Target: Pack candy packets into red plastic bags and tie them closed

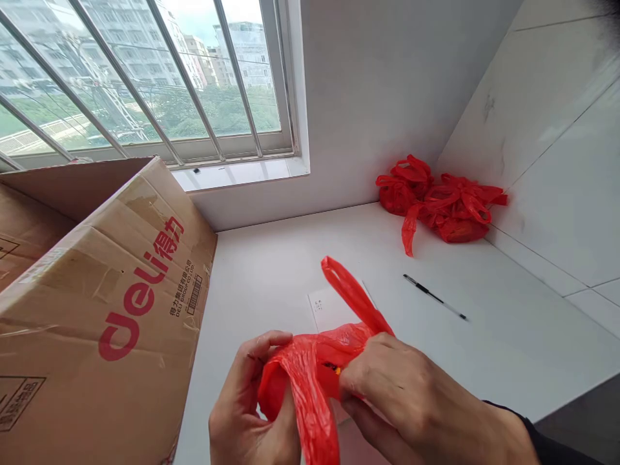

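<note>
A red plastic bag (312,387) is between my two hands near the front of the white table, its mouth partly spread and one handle loop standing up. My left hand (256,407) grips the bag's left side, thumb in front and fingers behind. My right hand (407,387) is closed on the bag's right side, below the raised loop. Through the gap in the mouth, something small, dark and orange (334,369) shows; what it is I cannot make out. A sheet of white paper (334,309) with small writing lies partly under the bag.
A large open cardboard box (159,310) stands at the left. A black and clear pen (436,297) lies right of the paper. Several red plastic bags (455,206) sit in the back right corner against the wall. A barred window (194,84) is behind.
</note>
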`<state>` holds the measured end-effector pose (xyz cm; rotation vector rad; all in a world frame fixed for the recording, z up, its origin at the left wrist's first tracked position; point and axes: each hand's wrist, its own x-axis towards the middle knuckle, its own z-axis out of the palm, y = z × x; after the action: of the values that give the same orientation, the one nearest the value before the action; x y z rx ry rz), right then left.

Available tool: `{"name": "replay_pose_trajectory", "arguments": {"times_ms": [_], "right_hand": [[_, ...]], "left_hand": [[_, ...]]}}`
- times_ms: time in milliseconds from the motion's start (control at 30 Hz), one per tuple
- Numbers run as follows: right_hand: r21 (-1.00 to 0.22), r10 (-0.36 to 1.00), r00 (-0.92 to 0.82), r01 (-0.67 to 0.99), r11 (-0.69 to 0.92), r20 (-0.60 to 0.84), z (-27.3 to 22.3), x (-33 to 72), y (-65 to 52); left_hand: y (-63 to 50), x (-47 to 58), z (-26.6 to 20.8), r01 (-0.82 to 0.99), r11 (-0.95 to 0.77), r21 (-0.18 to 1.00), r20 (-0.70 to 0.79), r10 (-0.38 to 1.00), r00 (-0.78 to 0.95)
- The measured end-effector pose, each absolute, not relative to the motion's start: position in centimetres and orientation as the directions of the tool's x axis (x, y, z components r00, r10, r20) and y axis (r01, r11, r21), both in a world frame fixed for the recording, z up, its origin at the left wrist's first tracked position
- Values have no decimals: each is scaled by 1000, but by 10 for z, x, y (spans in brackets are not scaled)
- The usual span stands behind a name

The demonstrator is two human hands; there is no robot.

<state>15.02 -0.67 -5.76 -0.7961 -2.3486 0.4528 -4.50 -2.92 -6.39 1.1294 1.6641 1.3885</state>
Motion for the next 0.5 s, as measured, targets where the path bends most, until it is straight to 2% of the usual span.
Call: {"name": "replay_pose_trajectory", "arguments": {"times_ms": [67, 133, 200, 267, 367, 500], "right_hand": [[-514, 665, -648, 453, 728, 371, -59, 150, -9], [-536, 718, -659, 533, 655, 223, -62, 150, -10], [-499, 767, -640, 649, 574, 48, -67, 150, -10], [-452, 782, -620, 715, 534, -57, -71, 149, -7], [-466, 801, -596, 726, 506, -59, -80, 149, 0], [-491, 821, -566, 696, 523, 72, -94, 153, 7]], "left_hand": [[-30, -51, -72, 175, 16, 984, 49, 932, -360], [-33, -49, -78, 150, -15, 989, 70, 926, -371], [-36, -41, -82, 178, -30, 984, 97, 917, -386], [-39, -33, -87, 258, -64, 964, 158, 919, -362], [-39, -33, -98, 384, -128, 915, 259, 913, -314], [-43, -37, -114, 623, -121, 773, 366, 886, -283]]}}
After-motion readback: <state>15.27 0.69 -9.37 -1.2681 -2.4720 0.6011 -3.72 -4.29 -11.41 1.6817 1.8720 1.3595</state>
